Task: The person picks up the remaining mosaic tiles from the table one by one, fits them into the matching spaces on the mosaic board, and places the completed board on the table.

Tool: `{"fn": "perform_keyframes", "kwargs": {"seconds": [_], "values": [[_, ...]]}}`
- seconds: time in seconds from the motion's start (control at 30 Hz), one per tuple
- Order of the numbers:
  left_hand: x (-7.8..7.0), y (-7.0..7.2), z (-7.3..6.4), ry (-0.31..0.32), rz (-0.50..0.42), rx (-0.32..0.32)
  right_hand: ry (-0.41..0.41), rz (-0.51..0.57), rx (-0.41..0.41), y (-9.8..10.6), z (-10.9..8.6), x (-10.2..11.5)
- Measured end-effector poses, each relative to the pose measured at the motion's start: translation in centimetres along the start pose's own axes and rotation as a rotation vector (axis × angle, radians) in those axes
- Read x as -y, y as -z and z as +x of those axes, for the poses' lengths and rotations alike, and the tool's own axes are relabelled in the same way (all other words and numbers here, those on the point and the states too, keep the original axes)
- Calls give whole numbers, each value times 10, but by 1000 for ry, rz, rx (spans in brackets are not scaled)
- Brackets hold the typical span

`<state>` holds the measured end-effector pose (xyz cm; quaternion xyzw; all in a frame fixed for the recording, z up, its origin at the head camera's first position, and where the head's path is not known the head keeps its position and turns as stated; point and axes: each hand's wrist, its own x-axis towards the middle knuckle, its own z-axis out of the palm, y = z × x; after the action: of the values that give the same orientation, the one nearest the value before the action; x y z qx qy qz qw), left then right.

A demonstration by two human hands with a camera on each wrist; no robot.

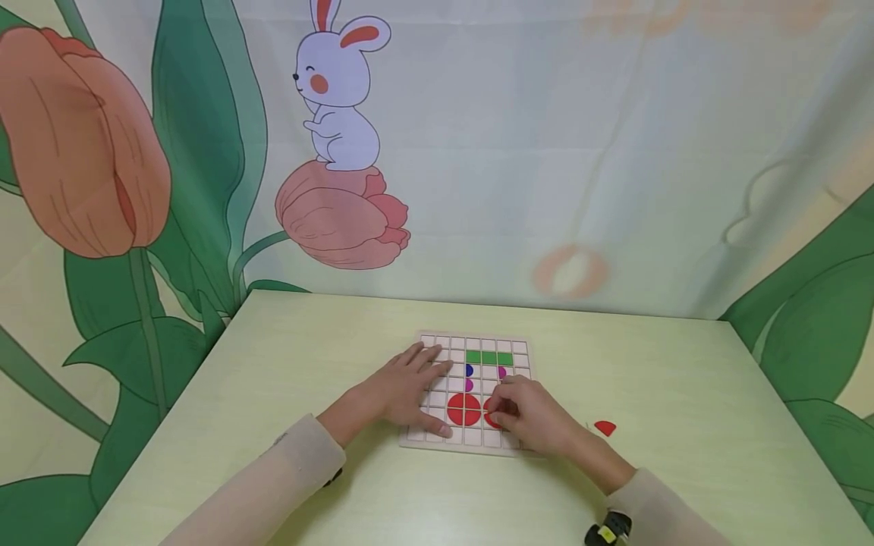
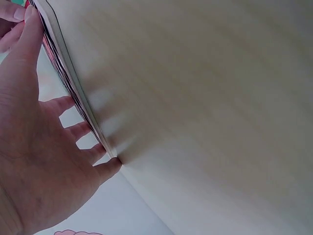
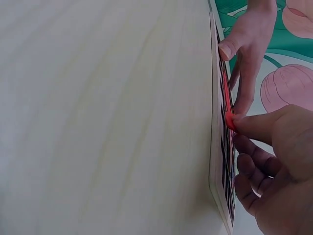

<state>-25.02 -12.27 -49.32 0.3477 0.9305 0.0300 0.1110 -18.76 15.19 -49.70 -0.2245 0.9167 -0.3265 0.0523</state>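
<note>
A square board (image 1: 522, 347) with a grid of small cells lies on the table. My left hand (image 1: 410, 387) rests on its left side with the fingers spread. In the right wrist view, my right hand (image 3: 274, 161) pinches a small red piece (image 3: 230, 120) between thumb and forefinger, right at the board's surface. In the head view, this right hand (image 1: 532, 413) partly hides red pieces (image 1: 488, 416) beneath its fingertips. Just left of them, red quarter pieces form a full circle (image 1: 456, 403). Higher on the board are a green strip (image 1: 488, 357), a blue half-round (image 1: 469, 371) and magenta half-rounds (image 1: 469, 385).
A loose red wedge-shaped piece (image 1: 605, 428) lies on the pale table (image 1: 683, 379), right of the board. Behind the table hangs a curtain (image 1: 478, 152) printed with tulips and a rabbit. A dark device (image 1: 609, 528) is strapped at the right wrist.
</note>
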Motion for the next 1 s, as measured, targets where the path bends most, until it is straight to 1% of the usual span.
{"fn": "perform_keyframes", "kwargs": {"seconds": [0.2,0.43,0.57,0.67,0.77,0.9,1.0], "values": [[1,-1,0,-2,13,1,-15,-53,-14,-1,1,1],[1,-1,0,-6,1,-5,-35,-66,-63,-7,3,2],[1,0,-1,-4,0,-3,-49,-97,-64,-8,2,3],[0,1,-1,-5,-2,-2,-37,-112,-53,-5,1,3],[0,2,-2,-7,-4,-2,-12,-111,-25,1,0,3],[0,2,-2,-7,-10,-5,-11,-90,25,8,-3,4],[0,2,-1,-6,-11,-5,-19,-96,38,9,-6,3]]}}
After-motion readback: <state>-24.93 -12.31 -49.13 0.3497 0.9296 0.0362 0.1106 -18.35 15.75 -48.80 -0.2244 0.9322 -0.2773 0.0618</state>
